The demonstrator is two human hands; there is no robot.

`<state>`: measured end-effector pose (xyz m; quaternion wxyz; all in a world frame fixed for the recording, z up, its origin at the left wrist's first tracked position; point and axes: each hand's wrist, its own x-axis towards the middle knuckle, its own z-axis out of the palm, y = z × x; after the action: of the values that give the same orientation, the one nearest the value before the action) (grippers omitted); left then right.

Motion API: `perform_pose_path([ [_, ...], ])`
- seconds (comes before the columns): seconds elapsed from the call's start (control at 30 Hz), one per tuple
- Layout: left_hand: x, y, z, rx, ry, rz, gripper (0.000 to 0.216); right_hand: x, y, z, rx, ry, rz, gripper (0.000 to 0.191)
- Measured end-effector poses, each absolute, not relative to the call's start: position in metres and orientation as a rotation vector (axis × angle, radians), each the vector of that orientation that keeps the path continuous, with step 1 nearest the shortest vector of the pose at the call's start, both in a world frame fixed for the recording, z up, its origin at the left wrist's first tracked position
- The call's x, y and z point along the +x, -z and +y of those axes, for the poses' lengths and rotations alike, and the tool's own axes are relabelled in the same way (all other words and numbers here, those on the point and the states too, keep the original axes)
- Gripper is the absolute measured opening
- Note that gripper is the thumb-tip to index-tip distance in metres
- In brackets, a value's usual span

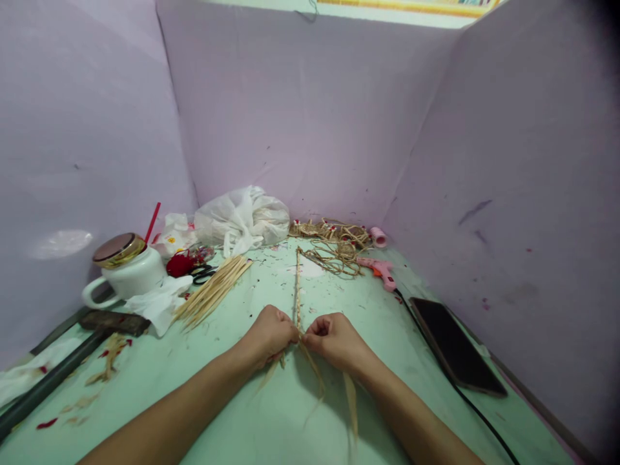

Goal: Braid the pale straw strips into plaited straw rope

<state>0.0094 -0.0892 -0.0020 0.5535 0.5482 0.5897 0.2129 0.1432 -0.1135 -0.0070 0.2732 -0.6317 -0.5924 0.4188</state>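
Braided cord (298,287) is pinched at its near end by left hand (272,333) and right hand (336,337), fingertips clamped on it. Length is laid out beyond the fingers, loose strands (317,373) spread nearside. Straw bundle (214,292) is seen left of the fingers, glue gun (382,269) right.

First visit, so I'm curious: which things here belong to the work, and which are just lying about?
Likely in the work:
braided cord at the fingers
loose strands
perhaps the straw bundle

Apparently lying about:
glue gun
smartphone
hammer
mug
scissors
plastic bag
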Motion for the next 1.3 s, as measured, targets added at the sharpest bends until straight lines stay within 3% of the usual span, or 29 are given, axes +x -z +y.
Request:
perform_pose_path([
  [0.13, 0.008, -0.004, -0.091, 1.271, -0.499, 1.402, 0.013, 0.134, 0.006, -0.123, -1.610, -1.286, -1.446, 0.005],
  [0.4, 0.002, -0.007, -0.089, 1.212, -0.539, 1.202, 0.009, 0.135, 0.007, -0.127, -1.516, -1.127, -1.625, 0.009],
  [0.5, 0.001, -0.007, -0.088, 1.219, -0.542, 1.165, 0.007, 0.143, 0.003, -0.119, -1.459, -1.257, -1.640, 0.011],
  [0.63, 0.000, -0.009, -0.087, 1.209, -0.525, 1.158, 0.009, 0.146, -0.002, -0.110, -1.441, -1.355, -1.247, 0.013],
  [0.8, 0.000, -0.009, -0.086, 1.229, -0.514, 1.148, 0.004, 0.136, -0.003, -0.115, -1.299, -1.753, -1.085, 0.013],
  [1.07, -0.001, -0.007, -0.088, 1.470, -0.435, 1.248, 0.005, 0.134, 0.004, -0.113, -1.509, -1.476, -1.132, 0.016],
  [1.3, -0.003, -0.016, -0.097, 1.967, -0.393, 1.471, 0.014, 0.136, 0.006, -0.113, -1.345, -1.660, -1.007, 0.018],
])
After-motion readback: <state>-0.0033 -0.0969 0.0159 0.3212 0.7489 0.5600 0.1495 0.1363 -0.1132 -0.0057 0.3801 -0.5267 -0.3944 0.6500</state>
